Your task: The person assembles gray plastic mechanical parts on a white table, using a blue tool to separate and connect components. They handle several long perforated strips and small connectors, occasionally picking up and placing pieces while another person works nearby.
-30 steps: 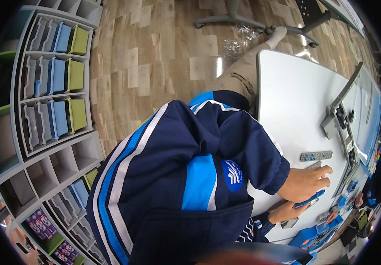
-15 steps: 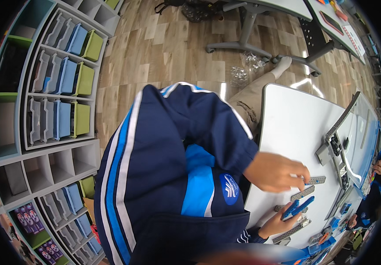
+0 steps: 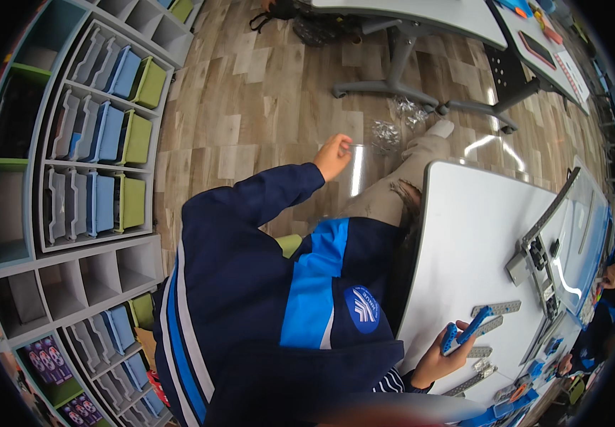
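Note:
My left hand (image 3: 334, 155) is out over the floor, away from the table, its fingers loosely bent with nothing visible in them. At the table's near edge, my right hand (image 3: 441, 361) is closed on a blue building-kit piece (image 3: 474, 324) with two upright arms. Its lower end is hidden in my fingers. Just beyond that hand, several grey perforated beams (image 3: 501, 308) lie on the white table (image 3: 475, 235). A small cluster of metal parts (image 3: 485, 368) rests among them.
A grey frame assembly (image 3: 537, 249) and a clear-lidded bin (image 3: 584, 206) stand at the table's far side. Blue parts (image 3: 510, 407) lie at lower right. Shelves with blue and green trays (image 3: 104, 199) line the left. Plastic wrappers (image 3: 386, 134) and a leg in beige trousers (image 3: 382, 188) are nearby.
My left hand has swung from above the beams up and left, over the floor. My right hand stays by the beams, still gripping the blue piece.

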`<state>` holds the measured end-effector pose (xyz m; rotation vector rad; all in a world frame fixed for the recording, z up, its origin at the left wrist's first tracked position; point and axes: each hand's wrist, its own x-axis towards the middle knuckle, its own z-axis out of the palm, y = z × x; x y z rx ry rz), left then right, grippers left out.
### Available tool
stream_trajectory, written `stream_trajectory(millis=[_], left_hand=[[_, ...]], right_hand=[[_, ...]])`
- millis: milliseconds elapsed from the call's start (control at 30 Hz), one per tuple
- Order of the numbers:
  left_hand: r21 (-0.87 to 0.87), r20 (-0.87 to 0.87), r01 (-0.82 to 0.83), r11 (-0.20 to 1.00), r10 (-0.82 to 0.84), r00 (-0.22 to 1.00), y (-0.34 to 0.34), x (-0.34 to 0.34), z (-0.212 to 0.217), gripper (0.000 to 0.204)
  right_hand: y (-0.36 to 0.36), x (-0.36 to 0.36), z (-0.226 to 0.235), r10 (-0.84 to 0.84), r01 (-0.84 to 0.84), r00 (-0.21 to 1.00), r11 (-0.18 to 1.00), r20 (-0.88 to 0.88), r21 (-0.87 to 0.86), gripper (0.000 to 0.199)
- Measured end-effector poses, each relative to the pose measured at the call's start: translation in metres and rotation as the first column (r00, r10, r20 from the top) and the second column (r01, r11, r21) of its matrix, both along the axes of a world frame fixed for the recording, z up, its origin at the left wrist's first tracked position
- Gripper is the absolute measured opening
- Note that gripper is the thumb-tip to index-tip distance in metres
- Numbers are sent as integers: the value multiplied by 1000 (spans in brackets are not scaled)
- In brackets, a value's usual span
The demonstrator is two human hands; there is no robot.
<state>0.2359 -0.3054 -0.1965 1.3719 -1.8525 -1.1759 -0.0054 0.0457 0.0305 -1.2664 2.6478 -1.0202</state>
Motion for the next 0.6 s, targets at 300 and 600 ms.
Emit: stream_trajectory(millis=[300,600], left_hand=[[221,333,-298,929,215,918,-123,84,-92,82],[113,336,-349,930,294,895,-169,85,-90,84]], right_hand=[[-42,12,-4,252,-277,941,957,226,84,16],[-47,23,-15,377,-400,894,915,243,53,18]])
